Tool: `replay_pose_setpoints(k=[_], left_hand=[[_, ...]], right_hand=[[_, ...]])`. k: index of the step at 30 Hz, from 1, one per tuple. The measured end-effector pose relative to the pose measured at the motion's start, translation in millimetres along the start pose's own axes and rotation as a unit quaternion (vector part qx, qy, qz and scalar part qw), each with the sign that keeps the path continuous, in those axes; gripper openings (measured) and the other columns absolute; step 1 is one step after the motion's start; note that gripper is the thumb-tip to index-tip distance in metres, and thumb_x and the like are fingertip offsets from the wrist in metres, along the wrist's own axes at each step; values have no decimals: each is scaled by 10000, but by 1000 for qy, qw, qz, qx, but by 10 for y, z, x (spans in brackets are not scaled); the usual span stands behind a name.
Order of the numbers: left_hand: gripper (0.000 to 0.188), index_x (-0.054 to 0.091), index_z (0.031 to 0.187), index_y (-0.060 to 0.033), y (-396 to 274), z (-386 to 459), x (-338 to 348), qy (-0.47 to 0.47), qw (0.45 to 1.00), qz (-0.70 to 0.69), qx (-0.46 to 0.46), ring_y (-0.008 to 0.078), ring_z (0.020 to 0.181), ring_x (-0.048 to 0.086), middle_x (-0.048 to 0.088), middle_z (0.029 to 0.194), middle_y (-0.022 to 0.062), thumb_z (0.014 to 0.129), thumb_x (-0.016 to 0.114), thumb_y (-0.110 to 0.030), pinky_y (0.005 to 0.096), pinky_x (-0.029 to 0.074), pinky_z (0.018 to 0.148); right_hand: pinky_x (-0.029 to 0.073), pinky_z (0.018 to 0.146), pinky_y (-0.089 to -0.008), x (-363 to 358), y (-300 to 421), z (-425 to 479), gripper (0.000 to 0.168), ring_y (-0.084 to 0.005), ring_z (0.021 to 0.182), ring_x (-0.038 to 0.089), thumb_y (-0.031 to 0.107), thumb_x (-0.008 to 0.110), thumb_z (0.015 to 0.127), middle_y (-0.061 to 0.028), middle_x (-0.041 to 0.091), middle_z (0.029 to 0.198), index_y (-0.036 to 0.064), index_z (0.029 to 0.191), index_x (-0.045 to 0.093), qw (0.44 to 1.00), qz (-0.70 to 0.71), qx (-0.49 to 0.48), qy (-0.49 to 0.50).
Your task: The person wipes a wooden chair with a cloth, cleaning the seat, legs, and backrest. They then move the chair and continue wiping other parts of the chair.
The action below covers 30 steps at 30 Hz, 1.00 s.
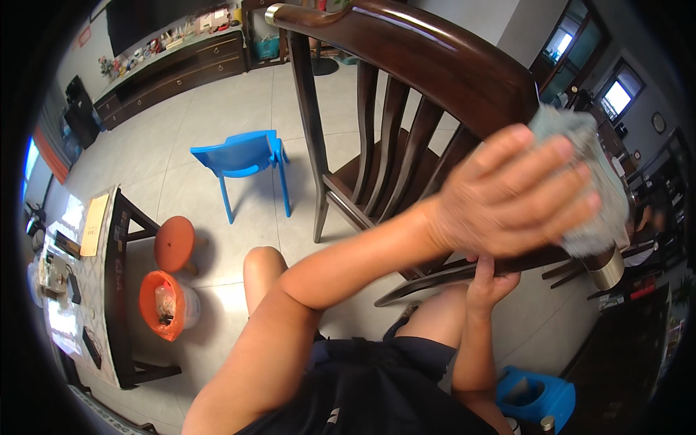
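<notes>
A dark, glossy wooden chair [435, 60] stands before me, its slatted back facing me and brass caps on both ends of its top rail. My left hand [511, 196] reaches across my body, slightly blurred, with its fingers over a grey-green cloth [592, 185] at the right part of that rail. Part of the cloth is hidden under the fingers. Lower down, my right hand [489, 285] grips the chair's back on its right side, below the rail. Its fingertips are partly hidden behind the wood.
A blue plastic chair [239, 157] stands on the tiled floor. To the left are a round brown stool [174, 244], a bin with an orange liner [160, 277] and a table [103, 283] bearing several things. A blue plastic stool [560, 397] is close by my right side.
</notes>
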<state>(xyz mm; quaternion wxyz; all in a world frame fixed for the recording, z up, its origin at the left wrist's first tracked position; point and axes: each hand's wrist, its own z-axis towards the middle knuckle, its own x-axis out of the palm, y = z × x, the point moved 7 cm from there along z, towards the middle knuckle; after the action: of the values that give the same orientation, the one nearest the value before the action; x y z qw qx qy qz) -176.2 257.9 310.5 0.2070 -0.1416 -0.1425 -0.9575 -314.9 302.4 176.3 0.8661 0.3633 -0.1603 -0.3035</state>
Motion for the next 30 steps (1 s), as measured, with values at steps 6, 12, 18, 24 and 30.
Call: replay_pose_setpoints(k=[6,12,18,24,30], left_hand=[[378,669,1225,-182,800,-54,-245,92,995,1,47,326,1271,493,590,1304,61,981,494,-410,471,424,1054],[302,602,1248,32,1779,-117,-540,-25,989,28,-145,302,1237,500,567,1289,167,990,506,-91,379,384,1056],[291,659,1179,5,1288,-42,-467,-42,988,27,-148,285,1146,540,598,1223,155,892,611,-8,370,428,989],[292,717,1094,-132,-361,-22,-24,10,993,-92,-76,225,1175,542,624,1208,5,804,679,-132,337,462,888],[307,714,1095,-263,-639,2,74,-37,994,-68,-71,168,1132,540,621,1180,-98,803,715,-167,303,440,851]], right_hand=[[495,677,-292,96,2,21,178,-141,686,557,61,616,883,-73,565,802,-2,1012,510,996,61,21,63],[496,660,-288,106,-45,-6,201,-139,670,545,-28,595,874,-70,564,800,-5,1059,522,995,102,10,20],[484,646,-266,126,-37,-16,188,-127,667,551,7,609,878,-72,563,791,0,1045,524,997,80,8,8],[492,678,-295,-15,-60,12,222,-153,708,575,92,637,882,-74,590,868,2,1052,526,999,-53,-7,-5],[506,733,-316,-97,-226,-114,239,-182,802,612,82,629,897,-87,610,974,18,1092,506,927,-325,-183,-47]])
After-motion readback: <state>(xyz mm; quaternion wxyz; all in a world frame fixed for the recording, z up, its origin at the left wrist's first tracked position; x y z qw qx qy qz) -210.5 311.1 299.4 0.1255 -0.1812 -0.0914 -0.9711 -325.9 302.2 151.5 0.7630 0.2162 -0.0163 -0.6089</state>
